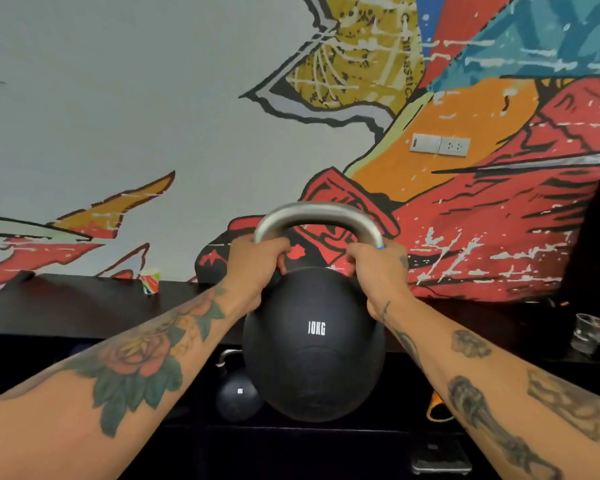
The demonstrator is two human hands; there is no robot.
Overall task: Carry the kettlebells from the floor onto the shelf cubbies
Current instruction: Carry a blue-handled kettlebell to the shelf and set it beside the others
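A big black kettlebell (314,344) marked 10KG, with a bare steel handle, hangs upright in the air in front of the dark shelf unit (84,306). My left hand (253,268) is wrapped around the left leg of the handle, and my right hand (381,271) around the right leg. Behind and below it, a smaller black kettlebell (236,396) stands inside a dark cubby of the shelf. Both tattooed forearms reach in from the bottom corners.
On the shelf top stand a small paper cup (150,280) at left and a clear plastic cup (590,332) at right. A tall black object (596,244) stands at the far right. An orange item (437,407) shows in a right cubby. The painted wall carries a socket plate (440,144).
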